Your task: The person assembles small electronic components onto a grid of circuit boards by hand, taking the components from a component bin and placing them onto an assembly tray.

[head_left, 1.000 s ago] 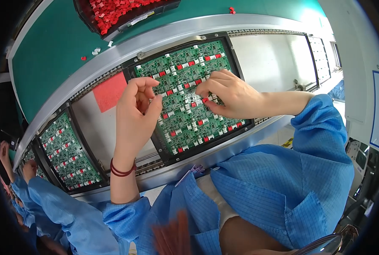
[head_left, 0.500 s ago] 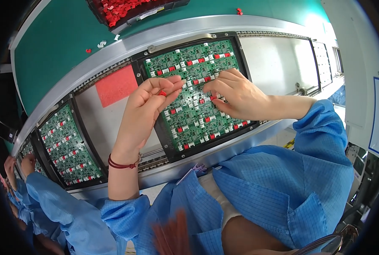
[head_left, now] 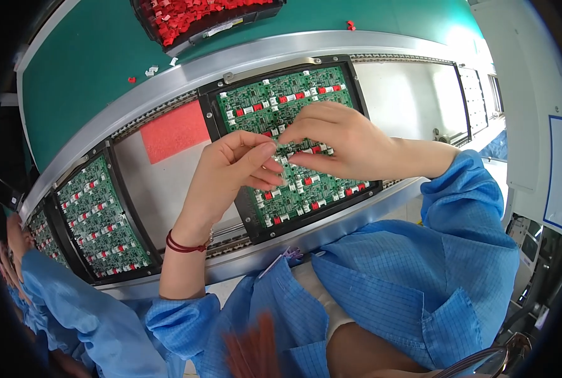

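Observation:
My left hand [head_left: 230, 169] hovers over the left part of a framed panel of green circuit boards [head_left: 322, 80]. Its thumb and fingers are curled together; whatever they hold is hidden. My right hand [head_left: 347, 140] comes in from the right above the same panel, holding nothing that I can see. Its thumb and index finger are apart, with their tips close to the left fingertips. Rows of red and white connectors [head_left: 292, 98] stand on the boards. Both hands cover the middle of the panel.
Beyond the metal rail, a black bin [head_left: 221, 26] of red connectors stands on the green mat [head_left: 86, 57]. Loose connectors [head_left: 151, 71] lie nearby. A pink foam sheet [head_left: 176, 131] and another framed panel [head_left: 101, 217] are left along the conveyor. A co-worker's blue sleeve [head_left: 86, 309] is at lower left.
My right hand has moved left off the boards to meet my left hand. The left fingers have turned and curled; the red connector seen in them before is now out of sight.

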Available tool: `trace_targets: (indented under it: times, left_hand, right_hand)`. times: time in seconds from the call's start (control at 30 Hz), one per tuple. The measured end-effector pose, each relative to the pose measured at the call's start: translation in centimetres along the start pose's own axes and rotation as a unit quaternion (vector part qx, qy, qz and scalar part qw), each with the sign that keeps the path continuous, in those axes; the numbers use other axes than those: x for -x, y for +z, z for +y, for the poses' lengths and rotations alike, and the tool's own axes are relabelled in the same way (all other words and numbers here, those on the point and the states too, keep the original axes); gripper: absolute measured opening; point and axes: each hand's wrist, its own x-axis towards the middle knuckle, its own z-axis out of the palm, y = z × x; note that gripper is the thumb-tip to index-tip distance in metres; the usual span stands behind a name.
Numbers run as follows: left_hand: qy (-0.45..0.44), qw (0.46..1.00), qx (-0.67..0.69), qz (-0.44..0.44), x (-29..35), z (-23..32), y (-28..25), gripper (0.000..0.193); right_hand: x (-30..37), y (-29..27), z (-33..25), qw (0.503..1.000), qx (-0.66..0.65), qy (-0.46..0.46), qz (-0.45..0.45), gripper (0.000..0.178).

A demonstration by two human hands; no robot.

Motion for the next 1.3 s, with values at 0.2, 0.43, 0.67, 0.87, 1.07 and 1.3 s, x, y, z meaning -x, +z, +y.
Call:
trace_targets:
  times: [0.2, 0.43, 0.67, 0.87, 1.07, 1.3]
  left_hand:
    - [0.026, 0.999, -0.039, -0.004, 0.4, 0.5, 0.3, 0.031]
    - [0.037, 0.999, -0.034, 0.005, 1.1, 0.8, 0.2, 0.034]
    - [0.170, 0.971, -0.131, 0.103, 0.3, 1.2, -1.0, 0.036]
    - [0.516, 0.641, -0.510, 0.251, -5.6, 7.4, -2.8, 0.020]
    - [0.428, 0.464, -0.711, 0.309, -11.8, 10.7, -6.3, 0.027]
    - [0.245, 0.502, -0.738, 0.378, -12.5, 12.4, -2.6, 0.025]
  right_hand:
    - [-2.1, 0.3, -0.8, 0.950, -0.231, 0.176, -0.112, 0.019]
    - [-1.5, 1.2, -0.3, 0.896, -0.371, 0.224, -0.094, 0.013]
    - [1.9, -1.3, -0.1, 0.946, -0.206, 0.237, -0.081, 0.010]
    - [5.9, 0.3, -0.6, 0.966, -0.004, 0.214, -0.147, 0.012]
    - [6.6, 1.2, -0.4, 0.979, 0.050, 0.156, -0.122, 0.013]
    - [7.7, 1.6, -0.2, 0.987, 0.066, 0.132, -0.059, 0.011]
